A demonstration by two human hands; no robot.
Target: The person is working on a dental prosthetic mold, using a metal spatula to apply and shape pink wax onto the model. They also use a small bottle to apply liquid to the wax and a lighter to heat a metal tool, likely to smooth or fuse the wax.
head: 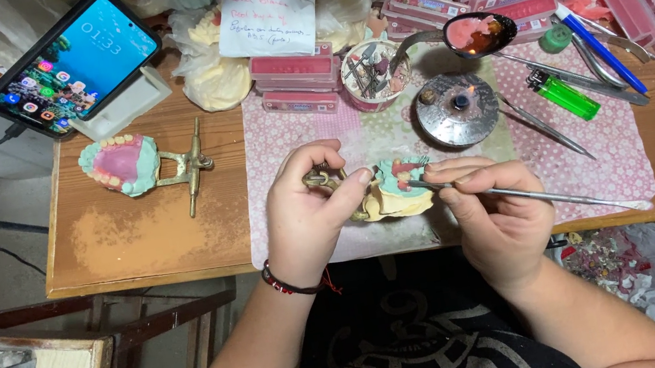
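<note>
My left hand [309, 204] covers much of the brass articulator [327, 180]. My fingers hide the metal instrument's [540, 196] middle, and its tip is too small to make out.

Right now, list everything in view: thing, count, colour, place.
dental model: one, cream and green with pink wax, in the left hand
metal instrument: one, silver, in the right hand, tip at the model
second dental model: one, green and pink, on a brass articulator, table left
phone: one, black, propped on a white stand, top left
burner: one, grey metal, round, behind the model
lighter: one, green, right of the burner
spoon: one, metal, holding pink wax
pink boxes: several, stacked at the back
paper note: one, white, back centre
left hand: bracelet at the wrist
right hand
</note>
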